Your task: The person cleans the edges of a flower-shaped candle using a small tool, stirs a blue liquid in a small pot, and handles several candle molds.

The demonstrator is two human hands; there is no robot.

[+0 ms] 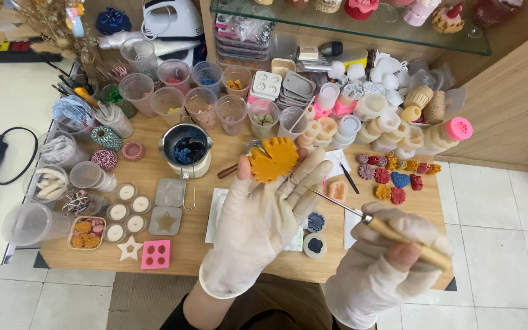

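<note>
My fingers (313,174) of the left hand (258,226), gloved in thin white latex, are spread fairly wide and curl up only at the tips, cradling an orange flower-shaped wax piece (274,160) that lies flat across them, raised above the wooden desk (200,244). My right hand (380,269), gloved likewise, is closed around the wooden handle of a thin metal pick (337,201), whose point reaches toward the left palm but stands apart from the orange piece. I judge the piece to be light and stiff yet brittle: its scalloped petal edge looks thin enough to chip, and the surface is probably smooth and a little slippery against latex. The safest hold, in my view, is support from beneath, with the thumb resting gently on the thicker centre; pinching a single petal risks snapping it. Below the hands, on the desk, stand a small metal melting pot (186,150) holding blue material, a pink silicone mould (156,254), and a row of small coloured wax shapes (392,180) to the right. Clear plastic cups (169,101) line the rear edge.
</note>
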